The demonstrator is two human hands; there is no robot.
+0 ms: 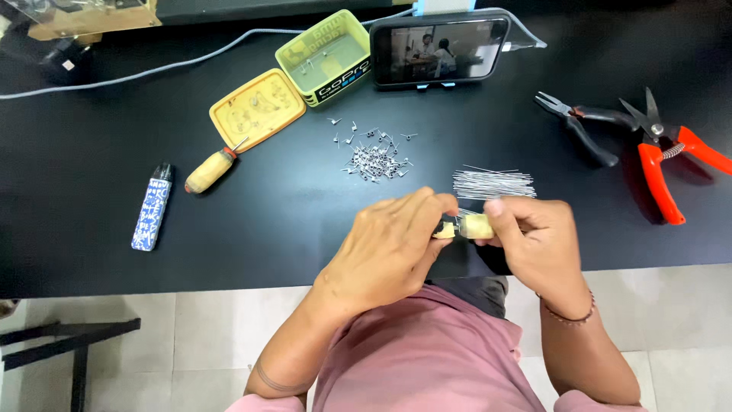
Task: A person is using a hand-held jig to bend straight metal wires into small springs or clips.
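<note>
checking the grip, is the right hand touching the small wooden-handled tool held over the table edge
Touching. The head view shows the right hand with fingers wrapped around the pale wooden handle of the tool, with no gap.

The person wore a pink shirt (pixel 427 358), a thin beaded bracelet (pixel 568 317) lower right, and a dark band (pixel 276 381) lower centre-left.

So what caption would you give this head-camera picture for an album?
Both hands, left hand and right hand, hold a small wooden-handled tool above a black table, beside wire pieces and coils.
</note>
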